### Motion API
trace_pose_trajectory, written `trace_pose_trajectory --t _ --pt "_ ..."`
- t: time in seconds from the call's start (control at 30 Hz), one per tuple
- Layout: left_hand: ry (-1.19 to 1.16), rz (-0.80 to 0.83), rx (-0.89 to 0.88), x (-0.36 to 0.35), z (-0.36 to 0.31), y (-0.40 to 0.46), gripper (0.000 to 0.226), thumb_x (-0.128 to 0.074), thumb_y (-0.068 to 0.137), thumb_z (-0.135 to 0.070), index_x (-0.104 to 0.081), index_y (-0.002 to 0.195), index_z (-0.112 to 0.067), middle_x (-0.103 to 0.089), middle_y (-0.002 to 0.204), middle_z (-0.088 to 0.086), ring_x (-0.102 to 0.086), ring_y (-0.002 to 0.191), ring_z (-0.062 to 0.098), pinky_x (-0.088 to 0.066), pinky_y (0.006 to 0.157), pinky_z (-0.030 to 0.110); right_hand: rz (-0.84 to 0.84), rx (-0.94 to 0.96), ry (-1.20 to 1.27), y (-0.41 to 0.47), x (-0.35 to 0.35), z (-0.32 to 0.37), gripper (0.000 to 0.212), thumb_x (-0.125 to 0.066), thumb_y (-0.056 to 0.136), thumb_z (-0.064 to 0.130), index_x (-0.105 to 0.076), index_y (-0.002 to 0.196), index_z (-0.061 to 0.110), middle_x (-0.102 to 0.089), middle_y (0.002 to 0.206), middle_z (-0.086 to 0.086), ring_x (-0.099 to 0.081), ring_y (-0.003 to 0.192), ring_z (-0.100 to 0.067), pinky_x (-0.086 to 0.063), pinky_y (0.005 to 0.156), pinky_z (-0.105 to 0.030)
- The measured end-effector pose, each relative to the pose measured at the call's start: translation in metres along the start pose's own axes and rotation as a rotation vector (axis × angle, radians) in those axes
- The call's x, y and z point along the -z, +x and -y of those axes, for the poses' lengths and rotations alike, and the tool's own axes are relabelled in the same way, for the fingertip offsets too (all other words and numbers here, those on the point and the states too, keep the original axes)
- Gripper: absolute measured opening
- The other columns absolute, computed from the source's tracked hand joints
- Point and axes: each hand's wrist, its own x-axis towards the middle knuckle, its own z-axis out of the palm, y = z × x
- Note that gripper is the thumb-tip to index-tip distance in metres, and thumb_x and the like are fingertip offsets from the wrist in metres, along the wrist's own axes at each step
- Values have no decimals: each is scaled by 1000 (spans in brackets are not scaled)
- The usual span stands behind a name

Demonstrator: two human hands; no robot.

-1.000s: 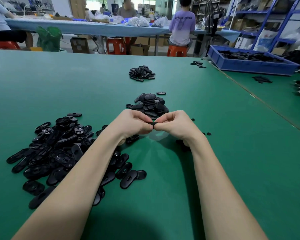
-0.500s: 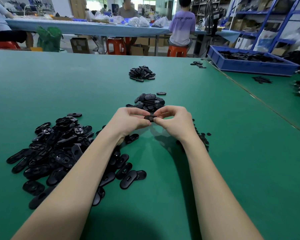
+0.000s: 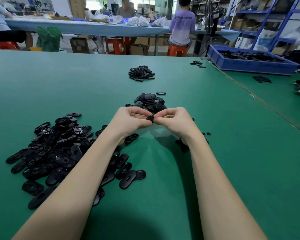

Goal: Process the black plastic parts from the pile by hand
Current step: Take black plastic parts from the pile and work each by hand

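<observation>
Both hands, left hand (image 3: 128, 121) and right hand (image 3: 174, 120), pinch small black part (image 3: 150, 118); big pile (image 3: 59, 149) left, stack (image 3: 150, 102) behind

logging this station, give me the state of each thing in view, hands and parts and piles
left hand: pinching the small black part
right hand: pinching the same part
small black part: held above the table between both hands
big pile: loose, spread at left
middle pile: heaped beyond the hands
far pile: heaped, untouched
blue bin: holds black parts
</observation>
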Motion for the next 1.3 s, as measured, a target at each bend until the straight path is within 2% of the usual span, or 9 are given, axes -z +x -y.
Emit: trace_pose_trajectory --t 0.13,0.27,0.4,0.67,0.83,0.97,1.07,1.17,1.3 --pt "-35 14 17 1 -3 -1 25 -81 76 1 -77 91 -18 -77 99 11 -72 82 14 -55 69 16 11 -28 67 0 2 -1 14 -80 84 15 -76 75 24 -61 49 20 -51 45 8 -36 45 -6" --pt "-30 16 25 1 -5 -3 23 -80 78 1 -77 95 -15 -78 94 8 -71 68 6 -45 51 8 17 -31 115 -2 4 -1 13 -79 85 14 -75 77 23 -59 48 22 -50 42 11 -32 42 -4" --pt "-41 36 17 2 -4 -3 24 -79 78 3 -77 91 -17 -78 96 10 -71 79 14 -55 72 18 30 -29 118 -2 4 -1 12 -79 86 13 -76 78 23 -60 48 23 -50 43 13 -32 42 -3" --pt "-16 24 -2 2 -1 -1 25 -80 77 1 -79 87 -21 -78 94 11 -73 87 18 -57 88 26 48 -48 122 -1 4 -1 11 -79 85 12 -76 80 22 -61 49 24 -50 43 15 -32 43 -2" --pt "-13 22 3 1 -2 0 24 -79 77 2 -78 86 -20 -78 85 4 -72 78 10 -57 83 22 -22 -64 104 0 1 -1 13 -86 79 18 -75 77 24 -56 47 24 -48 40 12 -31 40 -5" --pt "-58 31 43 3 -2 -2 26 -76 78 7 -77 86 -17 -77 93 12 -71 81 17 -58 90 27 -38 -98 42 0 2 0 21 -92 71 29 -75 83 26 -56 61 13 -45 39 4 -28 38 -11" --pt "-136 66 77 5 -5 -1 25 -71 79 11 -76 89 -12 -76 95 18 -72 86 21 -59 88 26 1 -116 81 -2 6 -1 21 -92 69 37 -79 82 27 -64 70 14 -51 55 3 -33 45 -12" --pt "-145 31 92 2 -6 -1 22 -69 79 10 -74 88 -9 -73 83 17 -70 77 21 -60 79 21 20 -111 111 -3 6 -3 21 -93 68 39 -77 76 27 -60 63 11 -46 55 -6 -30 40 -12" --pt "-109 -1 87 -1 -6 -1 18 -73 79 6 -73 88 -10 -75 82 16 -67 74 19 -60 81 23 29 -72 101 -2 4 -2 19 -92 72 31 -75 75 23 -56 48 21 -48 41 7 -28 38 -6"
